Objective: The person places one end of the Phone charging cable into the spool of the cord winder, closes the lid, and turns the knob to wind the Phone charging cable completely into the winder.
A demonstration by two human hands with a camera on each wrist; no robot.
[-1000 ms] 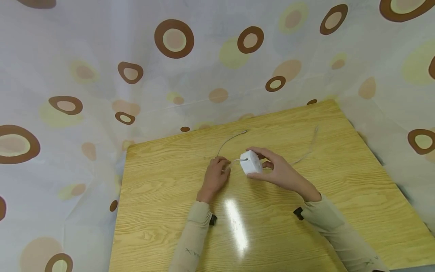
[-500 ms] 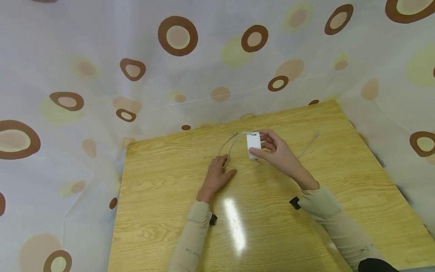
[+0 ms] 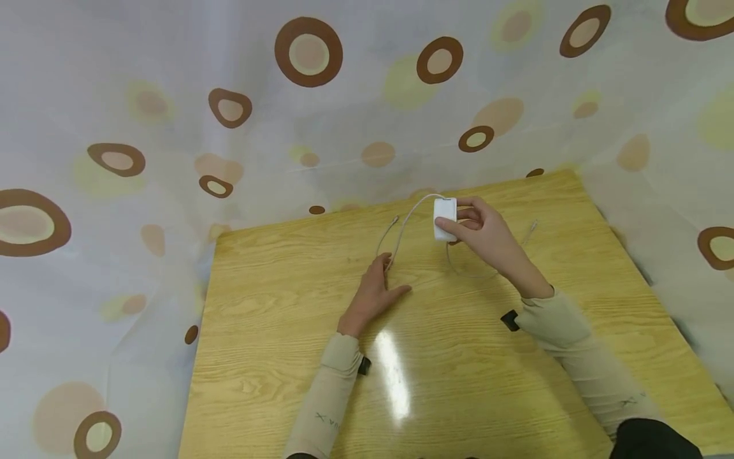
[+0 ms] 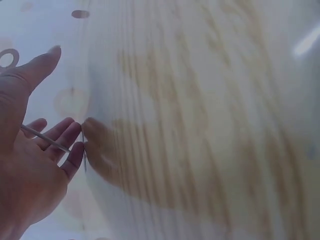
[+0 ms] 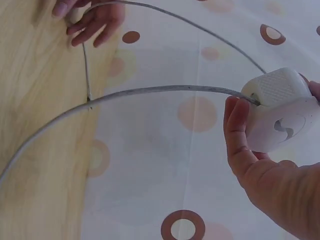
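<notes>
My right hand [image 3: 494, 239] grips a small white plastic case [image 3: 445, 218] above the back of the table, thumb on its near face. In the right wrist view this case [image 5: 279, 112] has rounded edges, a ribbed side and a dark S-shaped mark. A thin grey-white cable [image 3: 408, 218] leaves its top and arcs down to my left hand [image 3: 371, 294]; another stretch hangs below the case. My left hand lies low at the table, thumb spread away, fingers loosely extended. In the left wrist view the cable [image 4: 49, 140] crosses its fingers [image 4: 62, 131].
One cable plug [image 3: 394, 220] lies beyond my left hand, the other plug [image 3: 534, 225] toward the back right. The wood-grain table [image 3: 275, 331] meets a sheet with a circle pattern [image 3: 344, 108] behind it. Dark wrist mounts [image 3: 510, 320] stick out at my sleeves.
My right hand has lifted the case up and away toward the back, turning its flat face to me. My left thumb has spread from its fingers, and more cable arcs between the hands.
</notes>
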